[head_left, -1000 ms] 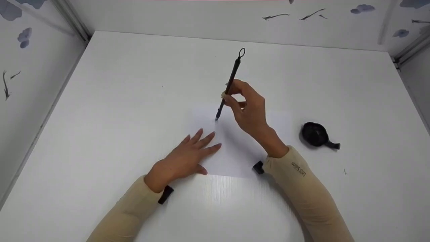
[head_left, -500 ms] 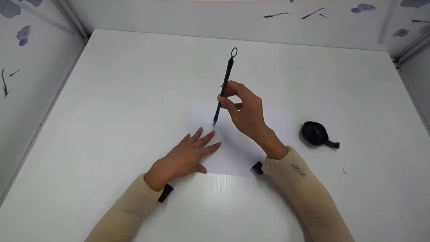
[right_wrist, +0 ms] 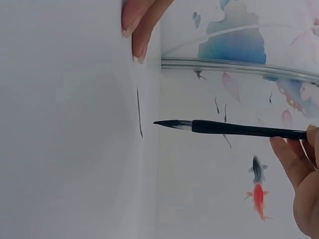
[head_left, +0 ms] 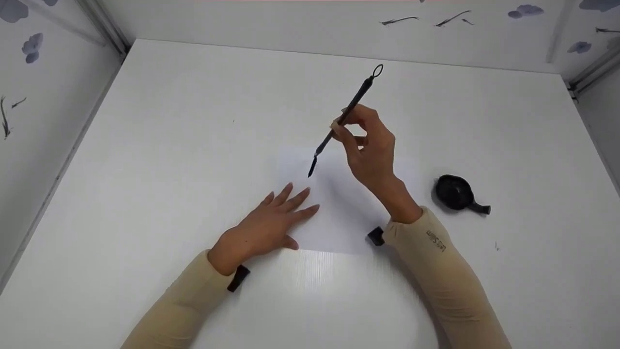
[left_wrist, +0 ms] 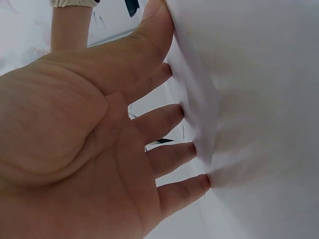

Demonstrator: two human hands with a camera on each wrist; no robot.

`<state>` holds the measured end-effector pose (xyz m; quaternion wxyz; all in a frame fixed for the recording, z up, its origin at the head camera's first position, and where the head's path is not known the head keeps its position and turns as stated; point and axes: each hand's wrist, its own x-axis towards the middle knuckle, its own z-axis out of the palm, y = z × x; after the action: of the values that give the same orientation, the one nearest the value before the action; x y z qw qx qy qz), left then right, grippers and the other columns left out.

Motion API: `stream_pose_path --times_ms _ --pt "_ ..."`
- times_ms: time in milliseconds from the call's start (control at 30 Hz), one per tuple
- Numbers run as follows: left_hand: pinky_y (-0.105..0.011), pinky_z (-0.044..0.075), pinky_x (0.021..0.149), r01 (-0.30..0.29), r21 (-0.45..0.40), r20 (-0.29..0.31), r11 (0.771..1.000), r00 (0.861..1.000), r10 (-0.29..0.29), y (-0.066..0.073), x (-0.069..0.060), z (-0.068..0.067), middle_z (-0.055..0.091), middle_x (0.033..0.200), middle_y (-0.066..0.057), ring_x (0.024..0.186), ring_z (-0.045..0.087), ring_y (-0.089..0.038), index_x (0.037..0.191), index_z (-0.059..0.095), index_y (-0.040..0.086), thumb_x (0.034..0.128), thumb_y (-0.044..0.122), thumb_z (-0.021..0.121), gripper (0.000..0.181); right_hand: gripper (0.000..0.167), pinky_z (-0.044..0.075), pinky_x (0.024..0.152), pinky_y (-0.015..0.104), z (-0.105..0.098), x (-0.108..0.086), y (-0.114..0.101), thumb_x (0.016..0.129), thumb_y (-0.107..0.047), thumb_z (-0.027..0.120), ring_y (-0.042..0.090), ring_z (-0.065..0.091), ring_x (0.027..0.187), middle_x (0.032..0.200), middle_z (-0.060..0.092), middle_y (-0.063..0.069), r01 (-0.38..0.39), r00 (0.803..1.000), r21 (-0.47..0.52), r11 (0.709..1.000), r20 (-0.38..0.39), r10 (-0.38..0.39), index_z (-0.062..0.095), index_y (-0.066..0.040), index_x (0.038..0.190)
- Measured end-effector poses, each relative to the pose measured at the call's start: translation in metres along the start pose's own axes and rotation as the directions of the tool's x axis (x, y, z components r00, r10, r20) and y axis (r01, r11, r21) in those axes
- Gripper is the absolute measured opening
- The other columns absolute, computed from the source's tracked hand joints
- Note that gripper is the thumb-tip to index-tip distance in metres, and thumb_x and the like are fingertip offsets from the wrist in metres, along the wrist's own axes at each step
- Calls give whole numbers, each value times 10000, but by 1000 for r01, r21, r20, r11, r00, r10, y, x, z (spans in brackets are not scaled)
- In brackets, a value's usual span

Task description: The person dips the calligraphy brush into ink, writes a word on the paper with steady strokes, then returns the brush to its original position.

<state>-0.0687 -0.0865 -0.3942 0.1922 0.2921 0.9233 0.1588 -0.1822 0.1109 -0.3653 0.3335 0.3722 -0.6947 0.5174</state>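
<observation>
A black brush [head_left: 356, 99] with a loop at its top end is pinched by the thumb and fingers of the right hand [head_left: 375, 150]. In the right wrist view the dark tip of the brush [right_wrist: 224, 127] hangs clear of the white paper [right_wrist: 65, 124], beside a thin dark stroke [right_wrist: 139, 112]. The left hand [head_left: 264, 225] lies with spread fingers on the left part of the paper [head_left: 339, 232]. Seen in the left wrist view, fingertips of the left hand [left_wrist: 124, 119] touch the paper [left_wrist: 264, 119].
Right of the right hand, a small black dish with a short handle [head_left: 454, 193] stands on the white table [head_left: 193, 97]. Small faint marks [head_left: 497, 246] are on the table below it. Printed panels [head_left: 339, 24] border the table at the back and sides.
The brush first came slightly down and left, then its tip lifted and the right hand moved up and right, tilting the handle further right. The left hand has stayed in place.
</observation>
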Motion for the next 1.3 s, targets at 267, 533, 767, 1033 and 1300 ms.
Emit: stream_pose_path --times_ms 267,533,767,1033,1300 --pt "-536 137 1121 7 -9 6 1000 1000 -7 2 0 -1 146 1585 -65 1442 38 -340 1498 348 207 809 246 769 808 262 558 566 282 0 -5 10 859 70 655 183 668 815 909 638 89 -22 1000 -4 1000 0 22 524 58 1085" --pt "-542 146 1117 12 -5 7 1000 1000 -12 2 -4 -2 159 1583 -73 1441 47 -348 1495 353 202 811 243 772 804 256 559 574 279 3 -8 14 870 58 646 178 670 834 929 629 93 -39 999 -1 999 14 39 532 43 1099" --pt "-541 145 1118 7 -20 2 1000 1000 -7 1 -4 -1 159 1582 -75 1440 47 -348 1496 352 198 814 232 769 800 258 556 564 273 3 -9 15 871 48 650 174 672 842 910 637 87 -42 998 -19 999 38 42 532 32 1100" --pt "-543 152 1115 3 -2 0 1000 1000 -3 1 -2 0 153 1584 -71 1440 50 -346 1496 351 202 808 245 771 807 258 551 589 238 1 -10 16 883 31 643 156 674 849 920 635 77 -37 997 -53 998 60 40 544 11 1121" --pt "-538 141 1119 8 -5 10 1000 1000 -8 1 -2 0 140 1587 -64 1441 36 -337 1500 343 212 809 254 770 813 275 562 608 277 -1 -10 13 883 30 644 182 670 853 924 630 106 -38 996 -44 998 80 41 543 29 1139"
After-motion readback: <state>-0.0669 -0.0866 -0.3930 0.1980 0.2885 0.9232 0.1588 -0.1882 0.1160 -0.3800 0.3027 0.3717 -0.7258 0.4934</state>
